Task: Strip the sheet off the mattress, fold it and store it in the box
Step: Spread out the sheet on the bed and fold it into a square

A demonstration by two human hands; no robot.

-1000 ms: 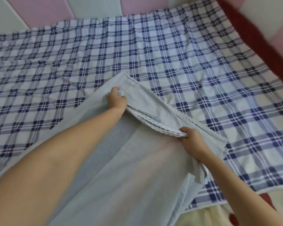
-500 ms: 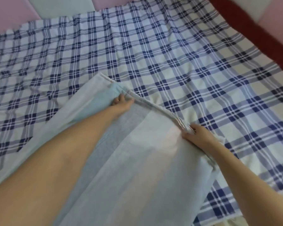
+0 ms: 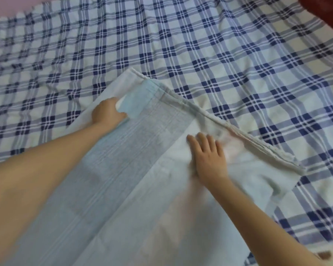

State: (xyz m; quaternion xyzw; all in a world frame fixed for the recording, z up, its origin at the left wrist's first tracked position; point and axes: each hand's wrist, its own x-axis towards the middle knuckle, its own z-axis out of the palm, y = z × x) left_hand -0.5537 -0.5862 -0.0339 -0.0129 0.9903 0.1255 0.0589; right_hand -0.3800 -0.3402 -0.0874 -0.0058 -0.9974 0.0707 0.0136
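Where the far left corner of the view shows a sliver of pink padding (image 3: pixel 0 6), a blue-and-white plaid cover (image 3: pixel 46 54) begins and spreads across the whole bed surface. On top of it lies the pale sheet (image 3: pixel 135 189), partly folded into a long band that runs from the near left up toward the middle of the bed. The left hand (image 3: pixel 107 112) sits on the sheet's left side close to its far end, knuckles up and fingers bent down into the cloth beside a light blue patch (image 3: pixel 136 100); I cannot tell whether it pinches a layer or only presses on it. Right of that patch a greyer, see-through strip of the sheet gives way to whiter cloth. The right hand (image 3: pixel 210 158) lies flat on this whiter part, palm down, fingers straight and slightly spread. Just beyond it, the stacked hemmed edge (image 3: pixel 238 131) slants down to the right, resting on the plaid. A dark red strip (image 3: pixel 325 12) crosses the top right corner.
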